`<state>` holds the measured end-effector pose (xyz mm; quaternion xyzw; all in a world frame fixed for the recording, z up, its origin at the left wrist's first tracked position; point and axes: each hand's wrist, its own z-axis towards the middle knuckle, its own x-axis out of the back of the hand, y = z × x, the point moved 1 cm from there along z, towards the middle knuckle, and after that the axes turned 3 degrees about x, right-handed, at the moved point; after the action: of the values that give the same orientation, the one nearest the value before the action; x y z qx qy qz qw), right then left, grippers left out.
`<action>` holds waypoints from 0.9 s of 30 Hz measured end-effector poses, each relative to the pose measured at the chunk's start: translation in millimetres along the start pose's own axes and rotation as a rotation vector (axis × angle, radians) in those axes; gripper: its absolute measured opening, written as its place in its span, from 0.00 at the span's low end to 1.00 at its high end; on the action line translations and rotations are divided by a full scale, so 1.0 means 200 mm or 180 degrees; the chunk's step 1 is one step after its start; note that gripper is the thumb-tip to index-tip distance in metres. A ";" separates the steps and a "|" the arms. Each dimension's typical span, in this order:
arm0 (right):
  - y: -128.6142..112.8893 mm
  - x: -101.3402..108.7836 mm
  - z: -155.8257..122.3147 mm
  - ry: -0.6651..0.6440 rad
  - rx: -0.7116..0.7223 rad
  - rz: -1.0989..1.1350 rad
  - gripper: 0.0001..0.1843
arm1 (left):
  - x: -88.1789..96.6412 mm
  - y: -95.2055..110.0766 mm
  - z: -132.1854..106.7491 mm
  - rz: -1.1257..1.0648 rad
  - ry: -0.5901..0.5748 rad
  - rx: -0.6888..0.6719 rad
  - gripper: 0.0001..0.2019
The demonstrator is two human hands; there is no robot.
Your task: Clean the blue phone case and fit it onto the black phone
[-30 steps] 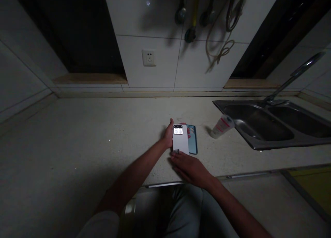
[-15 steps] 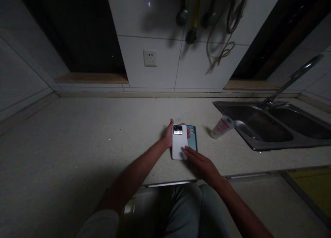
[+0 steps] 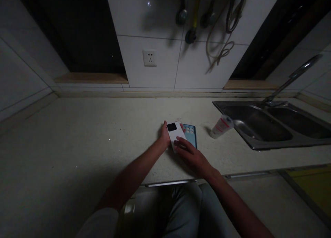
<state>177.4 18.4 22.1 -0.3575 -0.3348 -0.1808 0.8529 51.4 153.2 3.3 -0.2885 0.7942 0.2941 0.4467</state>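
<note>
Two hands, the left hand [image 3: 164, 136] cupping and the right hand [image 3: 190, 156] pressing, hold a tilted white smartphone [image 3: 175, 133] that a slip could drop on the blue phone case [image 3: 192, 136].

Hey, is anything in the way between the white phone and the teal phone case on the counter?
Nothing visible: the white phone, held in the left hand with the right hand resting on it, overlaps the left side of the teal phone case. Whether they touch can't be told.
</note>
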 end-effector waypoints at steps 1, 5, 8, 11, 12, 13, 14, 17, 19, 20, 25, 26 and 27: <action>0.01 0.02 0.01 0.0018 0.0029 -0.0058 0.22 | 0.00 0.00 0.00 -0.0019 0.0005 -0.0033 0.32; 0.09 0.10 0.02 0.0256 0.0315 -0.0576 0.14 | -0.01 0.01 -0.01 -0.0083 0.0032 -0.0105 0.34; 0.14 0.14 0.00 0.0464 0.0404 -0.0892 0.10 | -0.02 0.01 -0.03 -0.0074 0.0107 -0.0106 0.36; 0.14 0.14 -0.01 0.0671 0.0438 -0.0941 0.09 | -0.03 0.01 -0.04 -0.0098 0.0162 -0.0143 0.35; 0.12 0.12 -0.01 0.0732 0.0468 -0.0914 0.09 | -0.04 0.01 -0.04 -0.0116 0.0178 -0.0158 0.34; 0.10 0.10 0.00 0.0757 0.0513 -0.0874 0.09 | -0.04 0.01 -0.04 -0.0134 0.0194 -0.0176 0.34; 0.08 0.07 0.02 0.0744 0.0549 -0.0825 0.10 | -0.04 0.00 -0.04 -0.0141 0.0200 -0.0202 0.33; 0.00 -0.01 0.07 0.0422 0.0678 -0.0656 0.10 | -0.05 0.00 -0.05 -0.0042 0.0202 -0.0222 0.31; -0.01 -0.03 0.08 0.0371 0.0738 -0.0604 0.10 | -0.05 0.00 -0.05 0.0044 0.0219 -0.0267 0.30; -0.01 -0.03 0.08 0.0467 0.0769 -0.0611 0.11 | -0.05 0.00 -0.06 0.0079 0.0237 -0.0319 0.31; 0.08 0.05 0.02 0.1218 0.0540 -0.0703 0.12 | -0.06 0.01 -0.05 0.0138 0.0215 -0.0617 0.31; 0.09 0.06 0.01 0.1280 0.0408 -0.0652 0.12 | -0.05 0.01 -0.05 0.0165 0.0210 -0.0622 0.30; 0.09 0.06 0.00 0.1315 0.0267 -0.0563 0.12 | -0.05 0.01 -0.04 0.0201 0.0213 -0.0611 0.30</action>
<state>195.0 30.3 22.0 -0.2463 -0.1903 -0.3101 0.8983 50.1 150.1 15.2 -0.3145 0.7856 0.3729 0.3807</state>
